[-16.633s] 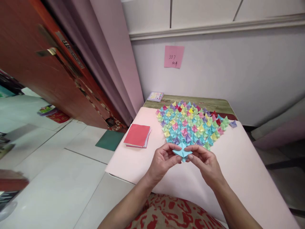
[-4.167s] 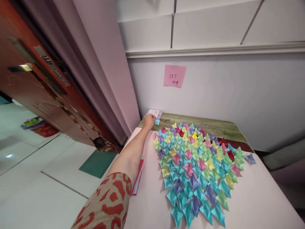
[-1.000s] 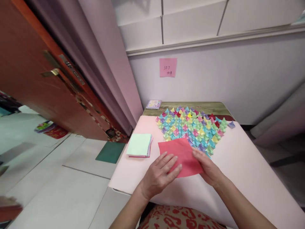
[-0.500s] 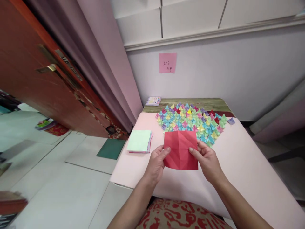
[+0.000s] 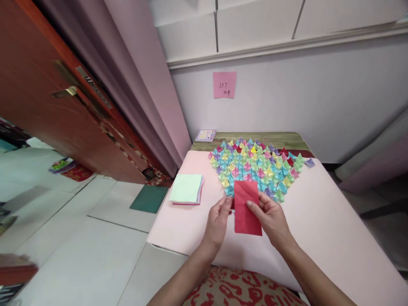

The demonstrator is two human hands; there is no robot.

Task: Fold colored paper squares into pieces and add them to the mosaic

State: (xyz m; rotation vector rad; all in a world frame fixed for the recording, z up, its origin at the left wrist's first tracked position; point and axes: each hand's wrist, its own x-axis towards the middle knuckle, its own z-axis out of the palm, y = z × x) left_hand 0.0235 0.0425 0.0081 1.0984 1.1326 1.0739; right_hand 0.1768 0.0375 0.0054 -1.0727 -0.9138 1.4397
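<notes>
A sheet of red origami paper [image 5: 246,216] is held up over the table, bent back along its middle crease so that a narrow upright half faces me. My right hand [image 5: 270,214] pinches its right side, thumb on the front and fingers behind. On the left, my left hand [image 5: 219,216] pinches the part folded behind, of which only a dark red bit shows. Just beyond the paper lie many small folded paper pieces [image 5: 247,165] in blue, green, yellow, pink, purple and red, set close together in rows.
A pink-covered table [image 5: 318,221] spreads under my hands. Left on it lies a stack of square paper [image 5: 186,188], pale green on top. A small printed pack [image 5: 205,135] sits at the back left corner. A pink note [image 5: 225,85] is on the wall; a red-brown door [image 5: 63,114] stands left.
The red paper has gone from nearly flat and wide to folded back along its middle. My left hand has moved right, to the part behind.
</notes>
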